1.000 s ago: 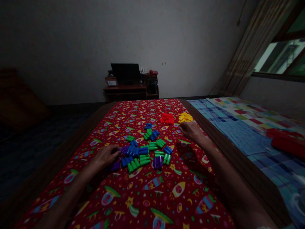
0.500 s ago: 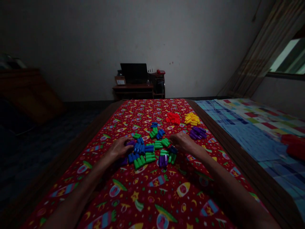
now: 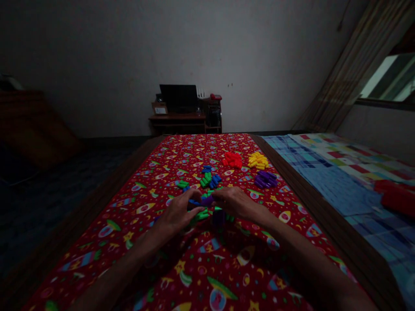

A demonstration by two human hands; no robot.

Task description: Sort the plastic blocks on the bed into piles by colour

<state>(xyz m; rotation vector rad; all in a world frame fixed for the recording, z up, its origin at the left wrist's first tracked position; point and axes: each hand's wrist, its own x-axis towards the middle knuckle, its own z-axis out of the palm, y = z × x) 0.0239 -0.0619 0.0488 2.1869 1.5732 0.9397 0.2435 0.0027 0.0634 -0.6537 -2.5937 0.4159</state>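
My left hand (image 3: 181, 212) and my right hand (image 3: 234, 201) meet over a mixed cluster of plastic toy blocks. A purple toy block (image 3: 207, 201) lies between their fingertips, gripped from both sides. Blue shows inside the curve of my left thumb and fingers; whether it is held or lies behind, I cannot tell. Green blocks (image 3: 202, 214) lie under the hands, partly covered. Just beyond are more green blocks (image 3: 205, 180), blue blocks (image 3: 215, 181) and a smaller blue group (image 3: 206, 169). A shadowed purple block (image 3: 218, 218) sits below my right hand.
Separate piles of red blocks (image 3: 232, 160), yellow blocks (image 3: 258, 160) and purple blocks (image 3: 266, 179) lie at the far right of the red patterned cloth (image 3: 129, 259). A bed with a blue plaid cover (image 3: 301, 168) adjoins the right side. A desk with a monitor (image 3: 179, 98) stands by the wall.
My left hand has left the cluster's left side and moved right, and my right hand has shifted left. The hands now meet around a purple block. The view has turned slightly right.
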